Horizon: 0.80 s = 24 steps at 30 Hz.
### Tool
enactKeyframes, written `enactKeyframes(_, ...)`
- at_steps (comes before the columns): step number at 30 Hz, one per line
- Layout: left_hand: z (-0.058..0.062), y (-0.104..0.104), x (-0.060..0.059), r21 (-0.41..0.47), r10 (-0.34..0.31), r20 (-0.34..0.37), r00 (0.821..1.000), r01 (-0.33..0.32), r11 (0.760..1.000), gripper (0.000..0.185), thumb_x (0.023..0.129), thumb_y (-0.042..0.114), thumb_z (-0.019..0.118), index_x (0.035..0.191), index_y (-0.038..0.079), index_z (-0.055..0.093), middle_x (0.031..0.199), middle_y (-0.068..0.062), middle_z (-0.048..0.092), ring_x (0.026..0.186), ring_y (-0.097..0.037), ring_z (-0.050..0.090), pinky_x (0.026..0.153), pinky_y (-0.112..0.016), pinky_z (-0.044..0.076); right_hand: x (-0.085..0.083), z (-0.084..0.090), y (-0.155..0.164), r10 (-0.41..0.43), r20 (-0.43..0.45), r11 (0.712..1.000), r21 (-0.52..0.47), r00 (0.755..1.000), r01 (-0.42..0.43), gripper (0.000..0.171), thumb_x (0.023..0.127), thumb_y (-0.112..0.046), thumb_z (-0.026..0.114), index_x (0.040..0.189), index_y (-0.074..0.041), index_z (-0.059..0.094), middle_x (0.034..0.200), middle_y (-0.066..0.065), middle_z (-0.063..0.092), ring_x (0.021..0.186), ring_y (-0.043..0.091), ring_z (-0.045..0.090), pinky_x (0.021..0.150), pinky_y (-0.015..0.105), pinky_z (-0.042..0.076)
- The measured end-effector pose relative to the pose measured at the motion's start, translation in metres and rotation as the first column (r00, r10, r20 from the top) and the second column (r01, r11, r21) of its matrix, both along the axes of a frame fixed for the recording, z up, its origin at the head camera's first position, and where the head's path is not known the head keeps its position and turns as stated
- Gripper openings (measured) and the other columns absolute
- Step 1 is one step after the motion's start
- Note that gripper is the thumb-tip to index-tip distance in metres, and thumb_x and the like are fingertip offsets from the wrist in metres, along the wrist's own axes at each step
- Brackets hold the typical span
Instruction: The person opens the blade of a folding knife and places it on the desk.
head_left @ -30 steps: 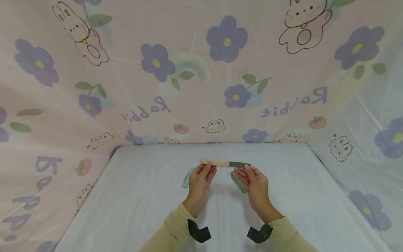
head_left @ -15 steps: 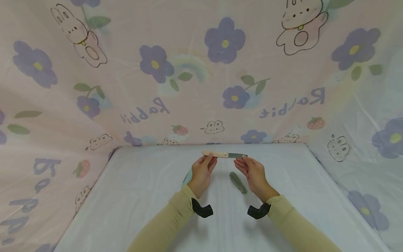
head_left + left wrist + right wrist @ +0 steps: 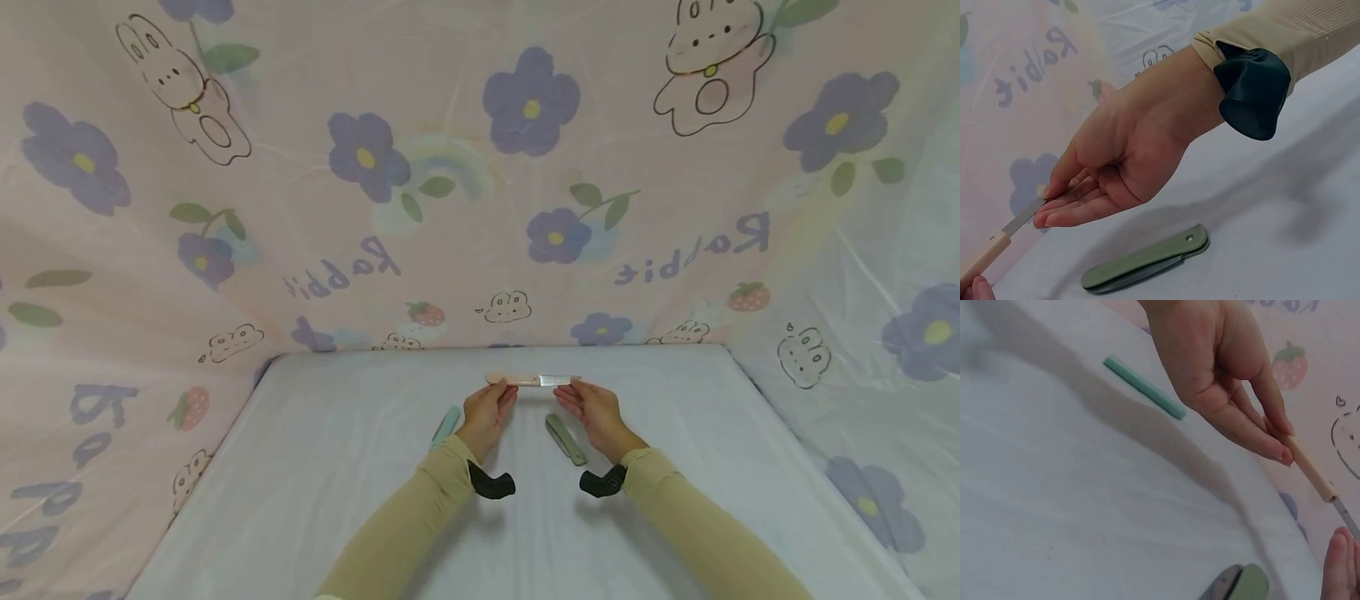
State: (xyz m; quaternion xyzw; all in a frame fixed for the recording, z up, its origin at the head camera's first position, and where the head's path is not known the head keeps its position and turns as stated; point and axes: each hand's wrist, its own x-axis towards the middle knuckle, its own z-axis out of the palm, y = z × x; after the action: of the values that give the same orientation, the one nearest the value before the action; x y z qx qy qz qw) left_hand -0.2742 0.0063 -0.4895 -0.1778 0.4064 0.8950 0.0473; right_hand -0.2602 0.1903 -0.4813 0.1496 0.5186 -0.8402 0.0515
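Note:
My left hand [image 3: 486,417] pinches the cream handle [image 3: 517,381] of an unfolded folding knife between thumb and fingers. At the other end, my right hand [image 3: 597,417] pinches the tip of its metal blade [image 3: 553,381]. The knife is level above the table, handle to the left. The left wrist view shows the right hand [image 3: 1116,156] at the blade tip; the right wrist view shows the left hand [image 3: 1210,381] on the handle. Below the right hand lies a folded green knife [image 3: 564,439]. A teal, slim folded knife [image 3: 446,427] lies beside the left wrist, partly hidden by the sleeve.
A white cloth covers the table [image 3: 360,467]. Behind it and along both sides hangs a pale curtain [image 3: 457,250] printed with rabbits and flowers. Black curved pieces [image 3: 491,482] sit at both wrists.
Both hands have risen with the knife and then come down slightly, staying on its two ends. The blade, dark before, now shines. The green knife shows more fully; the teal one stays put.

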Motion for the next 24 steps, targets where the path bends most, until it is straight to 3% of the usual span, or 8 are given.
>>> enactKeyframes(4, -0.006, 0.002, -0.003, -0.009, 0.024, 0.007, 1.0, -0.024, 1.0, 0.03, 0.089, -0.004, 0.058, 0.115, -0.018, 0.05, 0.099, -0.026, 0.061, 0.089, -0.027, 0.064, 0.09, -0.038, 0.048, -0.008, -0.013, 0.002, 0.002, 0.035, 1.0, 0.005, 0.999, -0.002, 0.046, 0.098, -0.009, 0.048, 0.134, 0.013, 0.031, 0.094, 0.013, 0.066, 0.095, 0.023, 0.065, 0.089, 0.032, 0.048)
enactKeyframes(13, -0.026, 0.006, -0.007, -0.089, 0.05, 0.055, 0.997, -0.045, 0.995, 0.03, 0.09, -0.003, 0.057, 0.116, -0.017, 0.049, 0.109, -0.031, 0.056, 0.097, -0.032, 0.061, 0.09, -0.04, 0.047, -0.019, -0.034, 0.008, 0.022, 0.118, 0.998, 0.062, 0.993, -0.03, 0.038, 0.097, -0.008, 0.048, 0.128, 0.013, 0.04, 0.091, 0.013, 0.067, 0.091, 0.022, 0.066, 0.086, 0.031, 0.049)
enactKeyframes(17, -0.031, 0.005, -0.01, -0.105, 0.054, 0.077, 0.996, -0.046, 0.993, 0.03, 0.089, -0.003, 0.059, 0.115, -0.016, 0.05, 0.104, -0.03, 0.059, 0.091, -0.03, 0.063, 0.088, -0.041, 0.049, -0.02, -0.036, 0.008, 0.025, 0.145, 0.996, 0.084, 0.989, -0.038, 0.035, 0.097, -0.008, 0.049, 0.124, 0.013, 0.043, 0.089, 0.015, 0.068, 0.089, 0.023, 0.066, 0.083, 0.032, 0.051)
enactKeyframes(24, -0.031, -0.001, -0.013, -0.159, -0.013, 0.091, 0.996, 0.028, 0.987, 0.029, 0.09, 0.002, 0.059, 0.113, -0.014, 0.051, 0.103, -0.028, 0.06, 0.096, -0.032, 0.063, 0.083, -0.037, 0.051, -0.021, -0.029, 0.009, 0.061, 0.147, 0.995, 0.067, 0.987, -0.072, 0.037, 0.095, -0.004, 0.05, 0.125, 0.016, 0.042, 0.093, 0.019, 0.067, 0.091, 0.027, 0.065, 0.087, 0.035, 0.049)
